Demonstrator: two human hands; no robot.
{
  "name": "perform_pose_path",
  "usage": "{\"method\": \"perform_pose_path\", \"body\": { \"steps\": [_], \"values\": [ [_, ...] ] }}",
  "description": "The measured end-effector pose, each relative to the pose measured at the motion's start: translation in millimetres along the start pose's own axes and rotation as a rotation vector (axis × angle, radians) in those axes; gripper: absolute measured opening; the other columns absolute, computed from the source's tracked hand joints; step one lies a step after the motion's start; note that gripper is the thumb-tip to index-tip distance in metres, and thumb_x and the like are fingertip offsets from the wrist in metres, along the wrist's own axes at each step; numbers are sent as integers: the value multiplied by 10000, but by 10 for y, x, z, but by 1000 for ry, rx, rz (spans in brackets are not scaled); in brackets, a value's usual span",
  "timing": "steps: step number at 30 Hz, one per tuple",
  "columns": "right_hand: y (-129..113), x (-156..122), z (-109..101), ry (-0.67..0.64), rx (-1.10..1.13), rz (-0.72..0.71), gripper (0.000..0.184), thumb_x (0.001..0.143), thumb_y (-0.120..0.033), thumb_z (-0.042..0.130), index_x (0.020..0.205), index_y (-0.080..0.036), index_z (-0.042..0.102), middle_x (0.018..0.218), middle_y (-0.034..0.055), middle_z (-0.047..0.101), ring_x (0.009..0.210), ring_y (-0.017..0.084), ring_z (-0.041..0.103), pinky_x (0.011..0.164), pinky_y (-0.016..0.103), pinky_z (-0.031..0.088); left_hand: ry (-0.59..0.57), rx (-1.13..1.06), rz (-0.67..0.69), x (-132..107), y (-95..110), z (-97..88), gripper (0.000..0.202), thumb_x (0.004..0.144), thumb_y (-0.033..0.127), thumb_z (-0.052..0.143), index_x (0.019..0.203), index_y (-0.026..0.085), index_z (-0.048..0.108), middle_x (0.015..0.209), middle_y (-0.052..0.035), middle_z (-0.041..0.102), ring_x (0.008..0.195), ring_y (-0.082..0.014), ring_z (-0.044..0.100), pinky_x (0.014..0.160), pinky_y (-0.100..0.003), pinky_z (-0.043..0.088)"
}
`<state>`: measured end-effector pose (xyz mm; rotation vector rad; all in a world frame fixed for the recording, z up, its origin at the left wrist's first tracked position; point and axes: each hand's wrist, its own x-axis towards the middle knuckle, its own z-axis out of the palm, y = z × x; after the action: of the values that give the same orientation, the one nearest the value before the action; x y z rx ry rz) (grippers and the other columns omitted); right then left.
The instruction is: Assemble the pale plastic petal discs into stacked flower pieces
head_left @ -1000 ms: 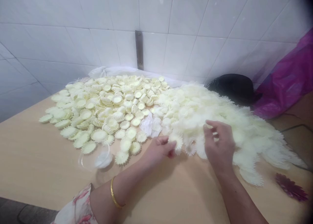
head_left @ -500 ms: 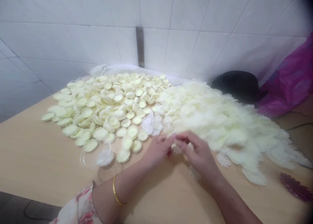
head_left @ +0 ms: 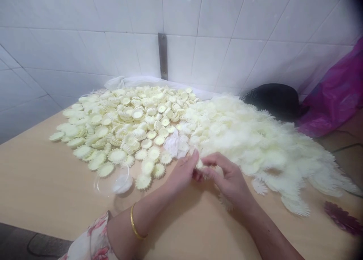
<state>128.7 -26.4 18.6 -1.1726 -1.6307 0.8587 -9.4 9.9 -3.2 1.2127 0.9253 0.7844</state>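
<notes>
Over the near middle of the table, my left hand (head_left: 183,172) and my right hand (head_left: 230,179) meet with fingers closed on a small pale yellow flower-shaped piece (head_left: 199,164). Only a bit of it shows between thumbs and fingertips. Left of my hands spreads a heap of cupped pale yellow pieces with toothed rims (head_left: 130,142). On the right lies a fluffy mound of flat, thin petal discs (head_left: 241,139). Below my right palm, another pale disc (head_left: 224,201) is partly hidden. A gold bangle (head_left: 133,222) circles my left wrist.
A white crumpled scrap (head_left: 172,143) lies between the heaps. A clear thread coil with a white round pad (head_left: 122,183) sits at front left. A dark red petal piece (head_left: 343,217) is at far right. Behind are a black object (head_left: 273,101), a magenta plastic sheet (head_left: 334,93) and a tiled wall.
My left thumb has lifted and straightened, and the pale piece shows more between my hands. My right fingers have shifted slightly around it. The heaps look the same.
</notes>
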Motion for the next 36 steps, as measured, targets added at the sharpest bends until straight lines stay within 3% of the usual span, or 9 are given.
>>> {"method": "perform_pose_path", "body": {
  "steps": [6, 12, 19, 23, 27, 29, 31, 33, 36],
  "values": [
    [-18, 13, 7, 1, 187, 137, 148, 787, -332, 570, 753, -190, 596, 730, 10, 606, 681, 145, 579, 651, 266, 459, -21, 68, 72, -30, 48, 22, 512, 801, 571, 350, 550, 150, 497, 495, 9, 449, 522, -110, 463, 566, -246, 349],
    [-9, 23, 37, -9, 295, 213, 165, 786, -322, 558, 694, -185, 542, 584, -23, 556, 572, 127, 533, 600, 261, 444, -78, 33, 33, -20, 52, 35, 488, 784, 570, 391, 566, 148, 504, 504, 7, 456, 514, -106, 457, 555, -240, 345],
    [129, 46, 27, 339, 296, 226, 202, 757, -337, 579, 645, -188, 500, 583, -48, 451, 574, 99, 428, 544, 216, 364, -109, 8, 59, -13, 56, 38, 426, 788, 484, 467, 532, 144, 479, 509, 1, 475, 532, -105, 479, 565, -237, 349],
    [123, 32, 36, 416, 189, 208, 221, 790, -342, 547, 651, -187, 475, 595, -51, 417, 577, 92, 397, 540, 210, 341, -98, 41, 71, -49, 76, 66, 421, 803, 466, 452, 536, 142, 487, 528, -2, 493, 514, -91, 454, 559, -232, 350],
    [147, 38, -94, 585, 53, 195, 224, 818, -368, 500, 688, -186, 488, 624, -28, 503, 617, 114, 484, 594, 239, 395, -67, 66, 36, -57, 70, 45, 426, 794, 480, 457, 527, 147, 467, 535, -7, 500, 520, -94, 461, 550, -230, 347],
    [200, 60, -217, 706, -58, 183, 190, 816, -369, 496, 825, -184, 534, 724, 7, 569, 673, 137, 531, 627, 270, 427, -30, 54, -9, -38, 48, 20, 424, 780, 490, 471, 525, 153, 441, 534, -5, 499, 519, -97, 464, 543, -230, 344],
    [252, 80, -332, 750, -244, 130, 340, 793, -343, 527, 1098, -196, 498, 967, 61, 575, 742, 154, 546, 646, 299, 443, 18, 41, -31, -12, 24, 2, 423, 766, 488, 493, 514, 159, 409, 510, 6, 470, 514, -96, 456, 540, -230, 341],
    [265, 75, -405, 743, -451, 51, 372, 801, -318, 512, 1154, -202, 495, 1095, 91, 534, 815, 175, 545, 672, 318, 446, 57, 45, -17, 10, 9, -6, 418, 755, 469, 517, 501, 161, 394, 496, 14, 443, 517, -94, 446, 540, -228, 342],
    [188, -23, -421, 606, -586, -11, 208, 840, -308, 456, 921, -192, 609, 920, 63, 601, 793, 182, 548, 673, 305, 439, 85, 17, 1, 22, 19, -5, 379, 738, 435, 549, 509, 162, 420, 509, 10, 455, 521, -95, 446, 522, -223, 340]
  ]
}}
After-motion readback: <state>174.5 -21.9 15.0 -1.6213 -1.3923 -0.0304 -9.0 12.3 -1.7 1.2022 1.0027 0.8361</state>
